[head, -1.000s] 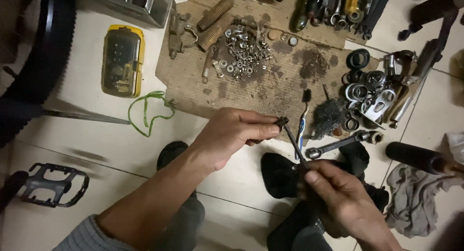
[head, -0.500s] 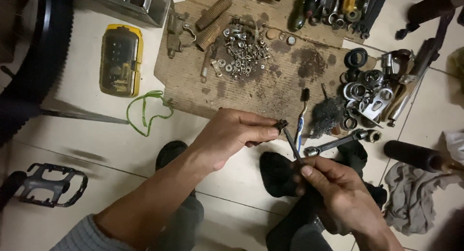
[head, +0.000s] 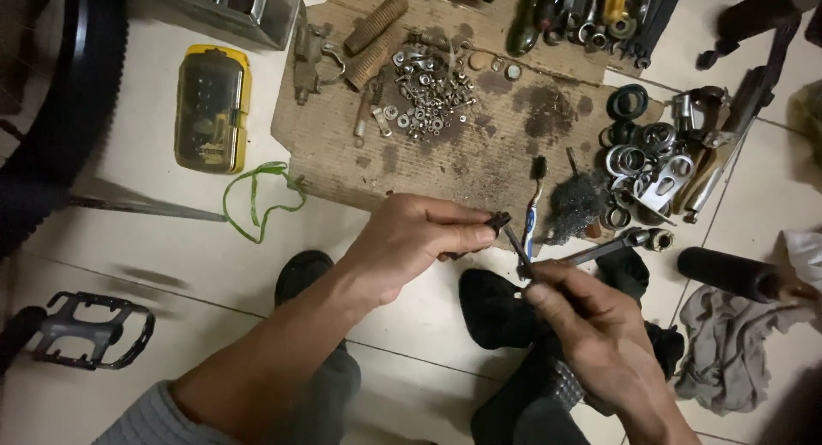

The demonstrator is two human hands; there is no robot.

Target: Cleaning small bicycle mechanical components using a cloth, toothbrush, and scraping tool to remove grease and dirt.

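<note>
Setting: pale tiled floor [head: 214,265], seen from above, with a stained cardboard sheet [head: 479,154] spread as a work mat.
Part in hand: a small dark metal part [head: 498,221], just off the near edge of the cardboard.
Left hand [head: 411,244]: fingers closed round the part, which sticks out past thumb and forefinger toward 3 o'clock.
Right hand [head: 591,325]: clenched on a thin dark tool [head: 516,245], at 4 o'clock from the part.
Key relation: the tool's long axis runs from the right hand up toward 11 o'clock, its tip meeting the part; the left hand is the nearer.
Around: a toothbrush [head: 533,207] and steel wool [head: 575,203] at 2 o'clock.
Loose heaps: nuts and washers [head: 428,89] at 12 o'clock, bearing rings [head: 642,167] at 2.
Containers: yellow case [head: 211,108] at 10 o'clock, shut; grey metal box [head: 231,8] beyond, contents unclear.
Far left: a pedal [head: 90,329] and a tyre [head: 60,111].
</note>
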